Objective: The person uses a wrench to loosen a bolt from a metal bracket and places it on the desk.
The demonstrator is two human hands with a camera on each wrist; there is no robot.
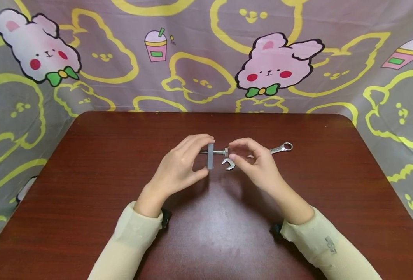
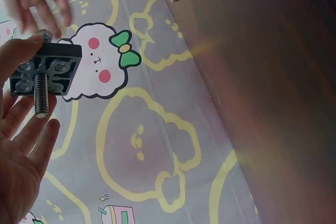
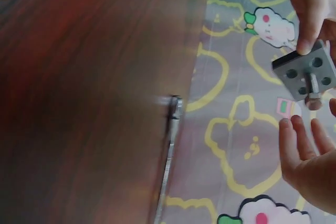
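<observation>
My left hand [image 1: 178, 165] holds a grey square plate [image 1: 210, 156] on edge, thumb at one side and fingers at the opposite side. A metal bolt [image 1: 219, 152] runs through the plate's middle. In the left wrist view its threaded shank [image 2: 41, 95] sticks out of the ribbed back face. The hex end [image 3: 313, 101] points toward my right hand [image 1: 259, 163], whose thumb and fingers are spread around that end; the right wrist view shows the fingertips apart from it. Four holes surround the bolt on the plate's smooth face [image 3: 286, 66].
A combination wrench [image 1: 281, 148] lies on the dark red wooden table [image 1: 87, 175], partly hidden behind my right hand, its open jaw end showing near the bolt. Beyond the table hangs a patterned cloth [image 1: 199, 35], which also runs along both sides.
</observation>
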